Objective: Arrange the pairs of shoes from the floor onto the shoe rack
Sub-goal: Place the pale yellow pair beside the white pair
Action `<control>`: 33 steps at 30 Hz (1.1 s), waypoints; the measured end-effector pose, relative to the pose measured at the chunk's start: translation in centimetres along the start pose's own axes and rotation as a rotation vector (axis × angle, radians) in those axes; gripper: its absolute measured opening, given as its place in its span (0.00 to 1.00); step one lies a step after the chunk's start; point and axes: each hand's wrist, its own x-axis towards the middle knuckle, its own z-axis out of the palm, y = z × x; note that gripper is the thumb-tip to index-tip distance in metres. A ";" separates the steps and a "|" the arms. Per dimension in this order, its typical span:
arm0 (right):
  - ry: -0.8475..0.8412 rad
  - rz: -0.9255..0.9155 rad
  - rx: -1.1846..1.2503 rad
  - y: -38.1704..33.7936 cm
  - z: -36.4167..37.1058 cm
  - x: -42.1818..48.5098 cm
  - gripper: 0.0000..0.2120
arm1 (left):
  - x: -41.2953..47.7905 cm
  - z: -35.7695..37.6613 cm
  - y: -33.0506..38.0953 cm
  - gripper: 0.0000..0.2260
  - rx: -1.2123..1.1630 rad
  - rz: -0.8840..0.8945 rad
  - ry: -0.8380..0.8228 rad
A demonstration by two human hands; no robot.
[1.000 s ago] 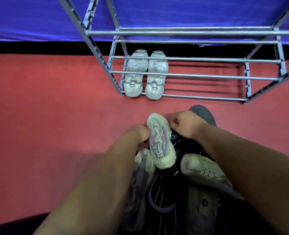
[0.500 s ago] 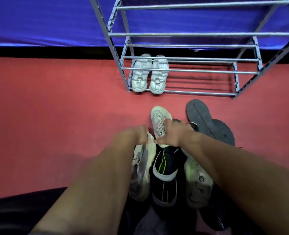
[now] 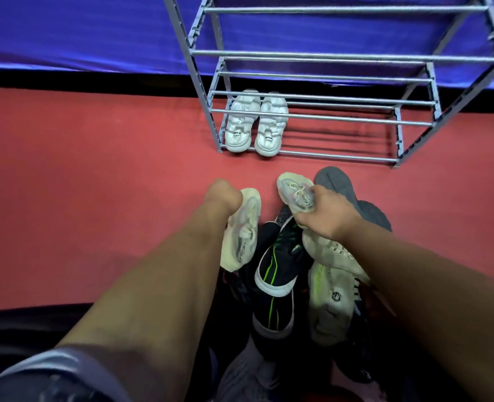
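Observation:
A grey metal shoe rack (image 3: 321, 120) stands ahead on the red floor, with a pair of white sneakers (image 3: 256, 124) on the left of its lowest shelf. My left hand (image 3: 225, 195) grips a cream sneaker (image 3: 241, 233) by its front end, held above the pile. A matching cream sneaker (image 3: 295, 194) with lettering on its side is clasped in my right hand (image 3: 325, 211), toe pointing toward the rack. Below both hands lies a heap of shoes: a black sneaker with green stripes (image 3: 277, 265) and a pale sneaker with yellow-green marks (image 3: 330, 288).
Two grey shoes (image 3: 347, 192) lie sole up at the pile's far right. A blue wall (image 3: 95, 30) with a black base strip runs behind the rack. Red floor (image 3: 95, 198) stretches to the left. The upper rack shelves hold nothing.
Both hands have drawn apart, each carrying one cream sneaker. The left shoe has come up off the pile. The view has tilted, showing more of the rack.

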 end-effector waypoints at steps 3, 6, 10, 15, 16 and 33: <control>-0.071 0.095 0.033 0.8 -0.2 0.6 0.45 | -1.8 1.8 0.2 0.34 0.160 -0.128 -0.374; -0.077 0.137 0.072 0.5 0.3 1.0 0.49 | -1.2 4.9 -1.9 0.47 0.463 -0.165 -0.453; -0.017 0.161 0.062 -0.1 1.2 1.8 0.48 | -1.6 7.3 -3.8 0.56 0.594 -0.180 -0.320; 0.020 0.156 0.075 0.4 1.7 2.4 0.42 | -1.2 6.6 -3.1 0.60 0.443 -0.318 -0.238; 0.023 0.149 0.064 0.4 1.6 2.4 0.42 | -1.3 5.7 -2.6 0.54 0.455 -0.309 -0.283; -0.089 0.237 0.181 4.1 -6.3 5.9 0.20 | -2.5 2.3 10.9 0.25 -0.226 0.145 -0.247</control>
